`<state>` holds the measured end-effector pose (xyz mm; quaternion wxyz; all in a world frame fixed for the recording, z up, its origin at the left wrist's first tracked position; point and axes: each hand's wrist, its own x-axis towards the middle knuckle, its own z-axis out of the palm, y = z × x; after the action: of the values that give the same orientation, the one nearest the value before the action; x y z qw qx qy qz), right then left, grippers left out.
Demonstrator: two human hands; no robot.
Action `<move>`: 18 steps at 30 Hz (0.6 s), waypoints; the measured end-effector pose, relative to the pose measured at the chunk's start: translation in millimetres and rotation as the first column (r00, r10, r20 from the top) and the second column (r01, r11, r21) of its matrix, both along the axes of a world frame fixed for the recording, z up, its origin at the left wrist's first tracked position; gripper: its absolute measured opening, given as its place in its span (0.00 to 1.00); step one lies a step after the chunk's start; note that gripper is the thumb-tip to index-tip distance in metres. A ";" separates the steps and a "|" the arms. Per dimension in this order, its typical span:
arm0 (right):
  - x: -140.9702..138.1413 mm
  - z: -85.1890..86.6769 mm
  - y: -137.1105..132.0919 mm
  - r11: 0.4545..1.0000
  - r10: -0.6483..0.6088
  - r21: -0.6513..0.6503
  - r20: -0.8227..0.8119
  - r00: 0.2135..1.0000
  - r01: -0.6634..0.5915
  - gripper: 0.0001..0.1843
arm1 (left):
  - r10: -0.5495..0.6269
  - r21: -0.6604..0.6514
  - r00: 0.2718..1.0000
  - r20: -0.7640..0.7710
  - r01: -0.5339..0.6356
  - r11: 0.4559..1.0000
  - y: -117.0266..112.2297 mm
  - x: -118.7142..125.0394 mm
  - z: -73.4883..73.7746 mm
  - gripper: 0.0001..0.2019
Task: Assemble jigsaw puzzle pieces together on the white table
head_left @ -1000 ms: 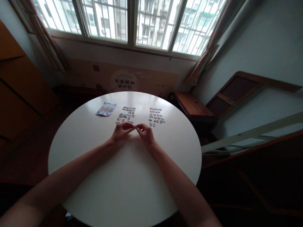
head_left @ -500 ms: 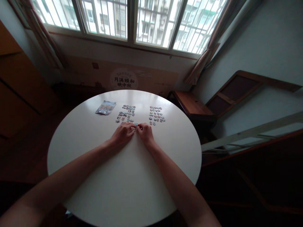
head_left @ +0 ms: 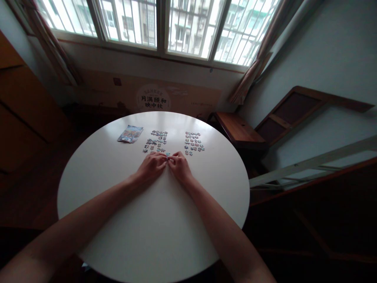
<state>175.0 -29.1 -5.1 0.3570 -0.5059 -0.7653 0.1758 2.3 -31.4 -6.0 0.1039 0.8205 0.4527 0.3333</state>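
My left hand (head_left: 153,164) and my right hand (head_left: 178,165) meet near the middle of the white round table (head_left: 159,228). Both have their fingers closed on small jigsaw pieces (head_left: 167,155), which my fingertips partly cover. Whether these pieces are joined cannot be made out. Just beyond my left hand lies a group of loose jigsaw pieces (head_left: 159,140), several of them close to my knuckles. A second group of pieces (head_left: 194,142), in rough rows, lies beyond my right hand.
A colourful printed packet or sheet (head_left: 130,134) lies at the table's far left. Behind the table's right side stands a wooden stool or bench (head_left: 240,129). A barred window (head_left: 188,29) fills the far wall, and an orange-brown cabinet (head_left: 26,102) is at the left.
My right hand's fingers have shifted slightly at the pieces, closer to my left fingertips. The whole view has moved a little; the groups of pieces lie as before.
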 end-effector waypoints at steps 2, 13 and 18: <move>0.3 0.5 -0.1 1.000 0.006 0.001 0.003 1.000 -0.006 0.11 | -0.001 -0.009 1.000 -0.005 0.001 1.000 -0.8 0.1 1.7 0.10; 3.9 5.1 1.1 0.998 -0.028 0.051 -0.036 0.999 0.030 0.12 | 0.050 0.048 0.999 -0.015 -0.050 0.998 -0.7 0.7 1.8 0.10; 11.0 10.2 3.5 0.992 -0.120 0.047 0.004 0.993 0.120 0.13 | 0.139 -0.095 0.986 -0.093 -0.148 0.984 -7.3 0.9 9.8 0.15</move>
<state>186.0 -25.6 5.1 0.3760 -0.5430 -0.7387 0.1347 3.2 -38.7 3.9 0.1018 0.7929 0.5311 0.2808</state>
